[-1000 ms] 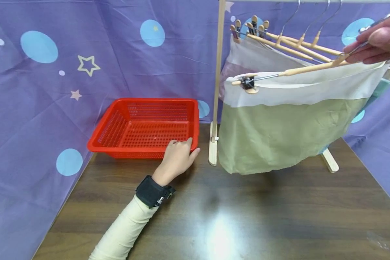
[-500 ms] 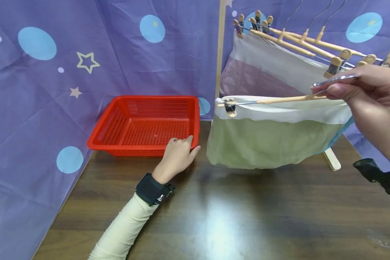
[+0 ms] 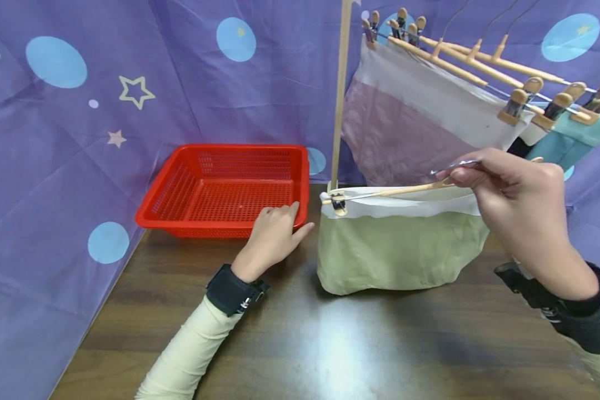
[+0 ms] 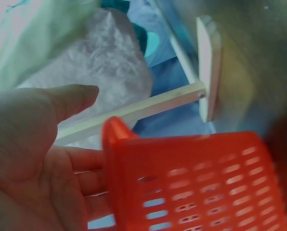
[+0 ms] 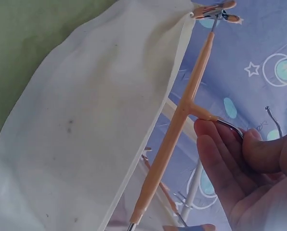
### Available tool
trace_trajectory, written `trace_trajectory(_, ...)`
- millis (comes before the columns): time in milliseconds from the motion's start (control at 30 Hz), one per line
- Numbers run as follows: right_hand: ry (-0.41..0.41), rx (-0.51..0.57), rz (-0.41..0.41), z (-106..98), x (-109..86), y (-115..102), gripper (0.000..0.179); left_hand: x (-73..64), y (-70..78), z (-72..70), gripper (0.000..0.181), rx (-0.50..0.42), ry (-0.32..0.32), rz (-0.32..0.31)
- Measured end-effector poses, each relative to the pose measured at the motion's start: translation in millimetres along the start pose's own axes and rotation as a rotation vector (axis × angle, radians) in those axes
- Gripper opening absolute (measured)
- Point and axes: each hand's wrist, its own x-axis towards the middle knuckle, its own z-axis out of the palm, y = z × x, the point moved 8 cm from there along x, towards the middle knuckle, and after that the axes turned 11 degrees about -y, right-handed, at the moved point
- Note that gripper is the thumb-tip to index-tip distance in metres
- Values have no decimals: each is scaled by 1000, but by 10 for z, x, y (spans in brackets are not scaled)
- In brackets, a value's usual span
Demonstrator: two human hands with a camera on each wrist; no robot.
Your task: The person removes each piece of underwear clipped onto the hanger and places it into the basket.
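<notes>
My right hand [image 3: 520,205] pinches the metal hook [image 5: 232,127] of a wooden clip hanger [image 3: 410,190]. From its clips hangs a pale green, skirt-like piece of cloth [image 3: 405,250] with a white top band, low over the table in front of the rack. One clip [image 3: 338,204] shows at its left end; the other end is behind my hand. On the left, my left hand [image 3: 272,236] holds the front right corner of a red plastic basket [image 3: 200,225]. Its fingers go over the rim, their tips partly hidden, while the thumb sticks out beside it.
A wooden rack post [image 3: 341,100] stands right of the basket. Behind the held hanger, several more clip hangers [image 3: 437,61] carry a white and mauve cloth [image 3: 390,128] and a teal one [image 3: 580,136]. A purple patterned curtain [image 3: 55,166] backs the wooden table [image 3: 260,355].
My right hand has brought the hanger and green cloth down, away from the other hangers and toward me. My left hand has stayed at the basket's corner.
</notes>
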Motion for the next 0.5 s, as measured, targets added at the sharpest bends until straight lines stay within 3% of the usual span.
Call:
trace_trajectory(300,11,32,112,215,-48,229,14,-14,77,-312,63,-86,69,82)
trace_trajectory(500,-44,4,155,358,13,351,14,-5,163,-463,45,-276,162,232)
